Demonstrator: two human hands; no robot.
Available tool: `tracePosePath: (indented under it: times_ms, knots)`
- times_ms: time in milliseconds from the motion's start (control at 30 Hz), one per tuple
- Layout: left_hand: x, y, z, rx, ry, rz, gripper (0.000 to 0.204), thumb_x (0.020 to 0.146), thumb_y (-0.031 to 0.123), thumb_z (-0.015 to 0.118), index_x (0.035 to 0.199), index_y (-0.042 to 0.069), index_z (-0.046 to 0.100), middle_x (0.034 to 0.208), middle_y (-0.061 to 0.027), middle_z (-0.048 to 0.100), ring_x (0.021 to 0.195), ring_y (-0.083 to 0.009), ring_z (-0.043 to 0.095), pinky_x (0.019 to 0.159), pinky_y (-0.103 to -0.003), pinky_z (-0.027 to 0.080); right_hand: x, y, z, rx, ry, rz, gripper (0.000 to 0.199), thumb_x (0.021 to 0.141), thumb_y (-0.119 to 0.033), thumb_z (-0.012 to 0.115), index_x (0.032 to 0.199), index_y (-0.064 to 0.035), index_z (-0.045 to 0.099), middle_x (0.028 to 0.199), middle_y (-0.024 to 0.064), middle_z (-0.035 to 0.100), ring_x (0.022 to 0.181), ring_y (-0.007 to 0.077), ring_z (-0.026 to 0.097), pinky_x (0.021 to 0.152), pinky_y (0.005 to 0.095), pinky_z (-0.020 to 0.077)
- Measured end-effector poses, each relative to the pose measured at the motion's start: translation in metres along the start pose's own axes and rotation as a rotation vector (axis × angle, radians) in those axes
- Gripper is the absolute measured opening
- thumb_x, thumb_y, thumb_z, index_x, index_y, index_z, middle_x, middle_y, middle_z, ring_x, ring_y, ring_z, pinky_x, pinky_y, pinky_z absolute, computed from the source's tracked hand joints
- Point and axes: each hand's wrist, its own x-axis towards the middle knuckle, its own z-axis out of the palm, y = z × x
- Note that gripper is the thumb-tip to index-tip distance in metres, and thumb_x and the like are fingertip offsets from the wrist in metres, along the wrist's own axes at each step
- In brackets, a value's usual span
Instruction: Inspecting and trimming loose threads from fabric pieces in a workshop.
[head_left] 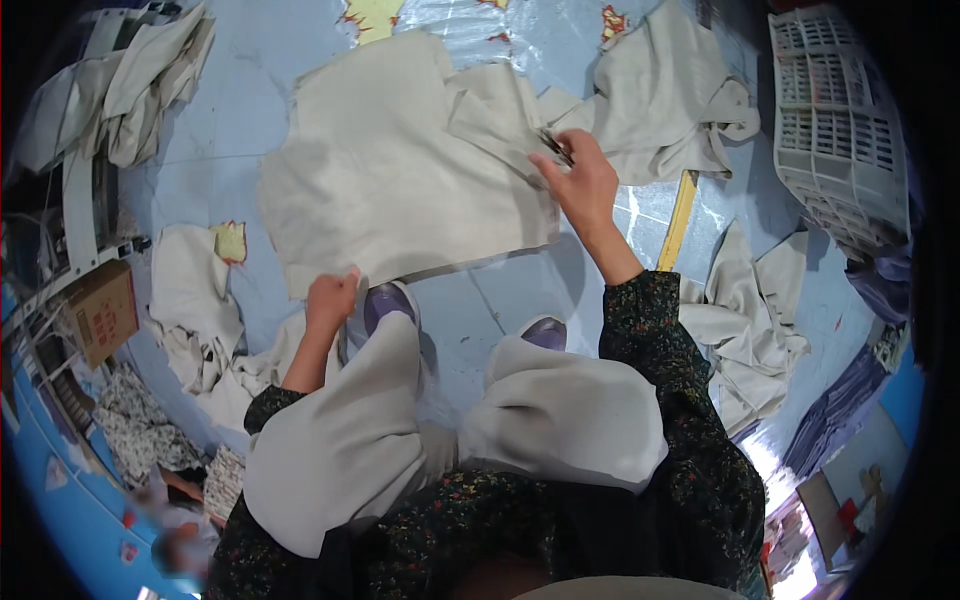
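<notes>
A large piece of off-white cloth (400,180) lies spread on the pale blue floor in front of my feet. A smaller flap of the same cloth is folded over at its upper right. My left hand (333,297) is closed at the cloth's near left edge, thumb and fingers pinching it. Above the cloth's right side, my right hand (583,185) grips a small dark pair of snips (556,147). The blades point toward the folded flap; whether they touch it I cannot tell.
Crumpled off-white cloth (665,100) lies at the upper right, with more heaps (745,330) at right and left (195,290). A yellow strip (678,220) marks the floor. A white plastic basket (840,140) stands far right, a cardboard box (103,312) far left. Another person (185,530) shows blurred, lower left.
</notes>
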Motion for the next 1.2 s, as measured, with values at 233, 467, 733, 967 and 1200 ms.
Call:
tracePosePath:
  times_ms: [233,467,733,967,1200]
  knots:
    - [0.010,0.045,-0.009,-0.157,0.206,0.364,0.046,0.097,0.030,0.062,0.066,-0.004,0.059,0.059,-0.0172,0.062,0.053,-0.0263,0.060,0.056,-0.040,0.045,0.063,0.001,0.026,-0.194,-0.041,-0.064,0.030,0.081,-0.012,0.064,0.110,-0.0175,0.066,0.115,0.0041,0.067,0.085,0.0310,0.069,0.073,0.0419,0.0554]
    - [0.007,0.088,0.002,-0.223,0.065,0.546,0.040,0.097,0.027,0.061,0.072,-0.004,0.059,0.066,-0.0188,0.063,0.060,-0.0264,0.064,0.059,-0.039,0.047,0.079,0.072,-0.038,-0.390,-0.608,-0.224,0.026,0.081,-0.011,0.067,0.107,-0.0142,0.069,0.133,-0.0044,0.064,0.105,0.0245,0.067,0.081,0.0392,0.0558]
    - [0.010,0.201,0.000,-0.119,-0.136,0.944,0.033,0.100,0.024,0.061,0.080,-0.003,0.061,0.071,-0.0059,0.065,0.065,-0.0122,0.063,0.061,-0.029,0.050,0.122,0.025,-0.131,-0.312,-0.123,-0.389,0.021,0.083,-0.017,0.074,0.103,-0.0127,0.070,0.096,0.0080,0.072,0.083,0.0292,0.069,0.073,0.0375,0.0539]
    - [0.001,0.317,-0.003,-0.394,-0.426,0.936,0.028,0.096,0.025,0.065,0.110,0.002,0.062,0.091,-0.0022,0.065,0.082,-0.0107,0.064,0.068,-0.027,0.050,0.178,-0.020,-0.240,-0.169,-0.066,-0.146,0.010,0.081,0.009,0.062,0.085,0.0011,0.056,0.072,0.0029,0.056,0.067,0.0123,0.053,0.065,0.0287,0.0463]
    - [-0.009,0.358,0.002,-0.374,-0.605,0.823,0.039,0.093,0.028,0.067,0.124,0.004,0.059,0.099,-0.0033,0.064,0.090,-0.0116,0.064,0.075,-0.030,0.051,0.203,-0.076,-0.322,0.404,0.170,-0.140,0.004,0.091,-0.006,0.069,0.093,-0.0026,0.068,0.076,-0.0038,0.062,0.057,0.0027,0.049,0.053,0.0196,0.0354]
